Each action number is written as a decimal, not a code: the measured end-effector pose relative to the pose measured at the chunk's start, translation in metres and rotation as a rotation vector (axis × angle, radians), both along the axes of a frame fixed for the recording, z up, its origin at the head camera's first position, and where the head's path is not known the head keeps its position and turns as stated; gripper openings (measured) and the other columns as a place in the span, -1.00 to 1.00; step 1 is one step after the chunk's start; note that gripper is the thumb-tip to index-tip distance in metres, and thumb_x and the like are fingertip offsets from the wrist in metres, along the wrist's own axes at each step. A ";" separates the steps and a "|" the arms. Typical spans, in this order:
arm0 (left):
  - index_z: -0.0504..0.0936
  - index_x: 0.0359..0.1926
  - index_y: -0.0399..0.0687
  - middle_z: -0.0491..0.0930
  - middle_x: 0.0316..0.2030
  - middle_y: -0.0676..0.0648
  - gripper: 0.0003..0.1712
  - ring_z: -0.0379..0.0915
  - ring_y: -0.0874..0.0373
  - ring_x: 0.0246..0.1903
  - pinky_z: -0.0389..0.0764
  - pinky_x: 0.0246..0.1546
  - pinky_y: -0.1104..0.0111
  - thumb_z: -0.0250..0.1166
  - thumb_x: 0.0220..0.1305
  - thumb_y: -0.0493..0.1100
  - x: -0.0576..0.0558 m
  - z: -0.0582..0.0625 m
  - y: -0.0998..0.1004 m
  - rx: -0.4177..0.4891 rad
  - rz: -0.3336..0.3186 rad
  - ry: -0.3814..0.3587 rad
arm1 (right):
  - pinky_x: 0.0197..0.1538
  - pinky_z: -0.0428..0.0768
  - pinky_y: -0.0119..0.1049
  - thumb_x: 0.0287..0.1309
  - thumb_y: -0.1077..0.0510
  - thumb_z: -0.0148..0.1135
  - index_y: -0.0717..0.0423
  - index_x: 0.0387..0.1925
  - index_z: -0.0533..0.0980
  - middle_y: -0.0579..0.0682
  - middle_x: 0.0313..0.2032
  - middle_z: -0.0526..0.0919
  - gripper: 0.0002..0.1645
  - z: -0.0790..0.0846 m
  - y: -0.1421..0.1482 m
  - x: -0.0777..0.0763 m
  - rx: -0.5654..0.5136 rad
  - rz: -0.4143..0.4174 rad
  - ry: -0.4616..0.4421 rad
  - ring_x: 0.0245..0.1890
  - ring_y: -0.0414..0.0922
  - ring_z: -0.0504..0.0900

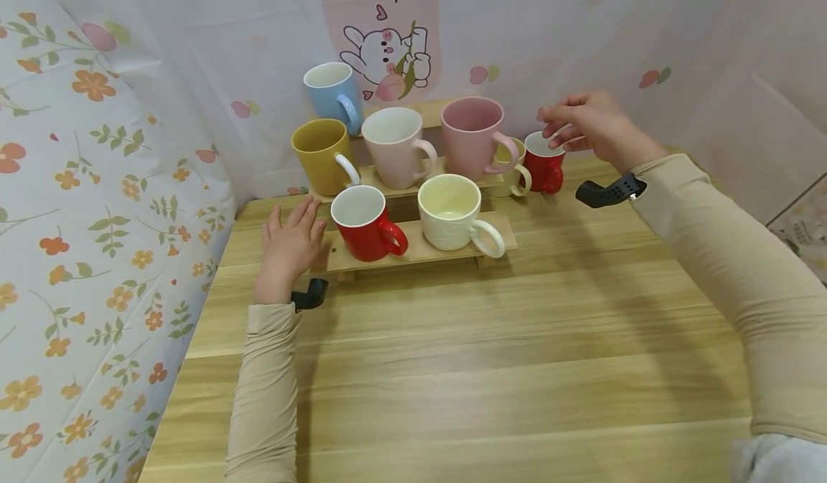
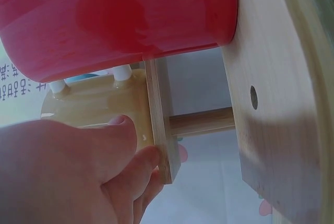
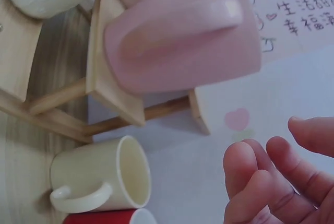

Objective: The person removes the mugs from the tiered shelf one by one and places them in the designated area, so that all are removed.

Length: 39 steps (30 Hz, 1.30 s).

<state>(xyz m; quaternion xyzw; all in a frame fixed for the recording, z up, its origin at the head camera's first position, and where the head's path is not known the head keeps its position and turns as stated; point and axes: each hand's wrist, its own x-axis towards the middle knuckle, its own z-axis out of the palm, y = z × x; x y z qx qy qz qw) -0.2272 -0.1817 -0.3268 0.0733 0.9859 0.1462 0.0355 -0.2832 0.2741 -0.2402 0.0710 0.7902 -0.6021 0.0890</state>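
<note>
My left hand is at the left end of a tiered wooden rack. In the left wrist view its fingertips rest at the edge of the middle board, beside a mustard mug. A red mug and a cream mug stand on the front board. My right hand hovers with loosely bent fingers and nothing in them, over a second red mug on the table. Next to that mug is a pale yellow mug, partly hidden in the head view by a darker pink mug.
A light pink mug shares the middle board with the mustard and darker pink ones. On the top tier stands a blue mug. A printed curtain hangs behind the wooden table, and a floral cloth at the left.
</note>
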 end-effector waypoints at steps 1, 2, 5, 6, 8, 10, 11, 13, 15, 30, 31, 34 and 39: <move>0.02 0.49 -0.02 -0.12 0.51 -0.08 -0.39 -0.49 -0.41 0.42 -0.32 0.32 -0.32 -0.27 0.53 0.05 0.000 0.000 0.000 0.000 0.001 -0.003 | -0.46 0.60 -0.42 0.10 -0.14 0.33 -0.01 -0.29 0.56 -0.12 -0.51 0.67 -0.68 0.002 -0.002 0.000 0.013 0.001 0.002 -0.56 -0.19 0.66; 0.01 0.49 -0.02 -0.12 0.51 -0.08 -0.39 -0.49 -0.41 0.42 -0.32 0.31 -0.32 -0.27 0.53 0.06 0.001 0.000 -0.001 0.000 0.003 -0.005 | -0.45 0.60 -0.42 0.11 -0.14 0.31 0.01 -0.26 0.56 -0.13 -0.50 0.67 -0.67 0.003 -0.003 -0.001 0.025 0.005 0.004 -0.55 -0.19 0.66; 0.01 0.49 -0.02 -0.12 0.51 -0.09 -0.39 -0.49 -0.41 0.42 -0.33 0.31 -0.33 -0.27 0.53 0.05 0.002 0.000 -0.002 0.000 0.010 -0.009 | -0.44 0.59 -0.42 0.15 -0.14 0.28 0.04 -0.21 0.53 -0.13 -0.48 0.67 -0.64 0.008 -0.009 -0.001 0.040 0.014 0.006 -0.54 -0.19 0.66; 0.01 0.49 -0.02 -0.12 0.51 -0.09 -0.39 -0.49 -0.41 0.42 -0.33 0.31 -0.34 -0.26 0.53 0.05 0.002 0.000 -0.003 0.002 0.012 -0.010 | -0.45 0.59 -0.42 0.16 -0.13 0.27 0.05 -0.21 0.52 -0.13 -0.48 0.66 -0.64 0.009 -0.011 -0.002 0.035 0.016 0.005 -0.54 -0.18 0.66; 0.01 0.49 -0.01 -0.12 0.51 -0.09 -0.39 -0.49 -0.41 0.42 -0.33 0.30 -0.34 -0.26 0.53 0.05 0.003 -0.001 -0.003 0.004 0.014 -0.011 | -0.47 0.57 -0.42 0.17 -0.11 0.27 0.06 -0.21 0.52 -0.11 -0.49 0.66 -0.65 0.012 -0.015 -0.002 0.015 0.015 0.004 -0.55 -0.18 0.65; 0.01 0.49 -0.01 -0.12 0.51 -0.09 -0.39 -0.48 -0.42 0.42 -0.33 0.30 -0.34 -0.26 0.53 0.05 0.003 -0.002 -0.004 0.008 0.013 -0.011 | -0.48 0.57 -0.41 0.16 -0.10 0.28 0.05 -0.22 0.52 -0.10 -0.50 0.66 -0.68 0.014 -0.018 -0.003 0.003 0.020 0.002 -0.57 -0.17 0.65; 0.01 0.49 -0.01 -0.12 0.51 -0.09 -0.39 -0.48 -0.42 0.42 -0.33 0.30 -0.34 -0.25 0.53 0.05 0.003 -0.002 -0.004 0.009 0.012 -0.011 | -0.49 0.57 -0.41 0.17 -0.09 0.28 0.04 -0.23 0.53 -0.09 -0.51 0.67 -0.69 0.015 -0.019 -0.003 -0.001 0.025 0.003 -0.57 -0.16 0.65; 0.01 0.49 0.00 -0.12 0.51 -0.08 -0.40 -0.49 -0.41 0.42 -0.32 0.30 -0.34 -0.26 0.53 0.05 0.002 -0.003 -0.004 0.007 0.011 -0.012 | -0.50 0.56 -0.41 0.19 -0.08 0.26 0.03 -0.24 0.54 -0.10 -0.52 0.67 -0.72 0.018 -0.022 -0.003 0.008 0.042 0.012 -0.57 -0.16 0.65; 0.00 0.49 0.00 -0.13 0.51 -0.08 -0.40 -0.49 -0.42 0.42 -0.32 0.31 -0.34 -0.26 0.53 0.04 0.002 -0.003 -0.004 0.007 0.010 -0.013 | -0.49 0.56 -0.40 0.20 -0.07 0.25 0.03 -0.25 0.54 -0.10 -0.53 0.67 -0.74 0.020 -0.025 -0.004 0.018 0.058 0.022 -0.58 -0.17 0.65; 0.00 0.49 -0.01 -0.12 0.51 -0.08 -0.40 -0.51 -0.41 0.42 -0.33 0.31 -0.33 -0.26 0.53 0.03 0.000 -0.004 -0.003 0.015 0.009 0.001 | -0.46 0.59 -0.40 0.18 -0.06 0.27 0.11 -0.23 0.52 -0.06 -0.48 0.66 -0.68 0.042 -0.054 -0.008 0.033 0.097 0.012 -0.58 -0.14 0.62; 0.01 0.49 -0.02 -0.12 0.51 -0.09 -0.40 -0.50 -0.41 0.42 -0.33 0.31 -0.33 -0.25 0.53 0.03 0.000 -0.004 -0.003 0.015 0.007 0.003 | -0.47 0.59 -0.40 0.18 -0.05 0.27 0.12 -0.24 0.52 -0.05 -0.47 0.66 -0.68 0.042 -0.056 -0.009 0.021 0.102 0.012 -0.59 -0.14 0.62; 0.01 0.49 -0.02 -0.11 0.51 -0.09 -0.40 -0.50 -0.42 0.42 -0.32 0.31 -0.33 -0.25 0.53 0.02 0.000 -0.003 -0.002 0.016 0.003 0.007 | -0.50 0.59 -0.40 0.19 -0.02 0.27 0.16 -0.22 0.52 -0.03 -0.47 0.64 -0.68 0.044 -0.061 -0.010 -0.011 0.107 0.015 -0.61 -0.14 0.61; 0.02 0.49 -0.01 -0.10 0.51 -0.08 -0.40 -0.50 -0.41 0.42 -0.32 0.32 -0.32 -0.24 0.53 0.03 0.000 -0.003 -0.001 0.016 0.000 0.007 | -0.48 0.62 -0.40 0.21 0.03 0.25 0.25 -0.15 0.49 -0.02 -0.48 0.63 -0.64 0.045 -0.067 -0.012 -0.016 0.122 0.026 -0.62 -0.14 0.62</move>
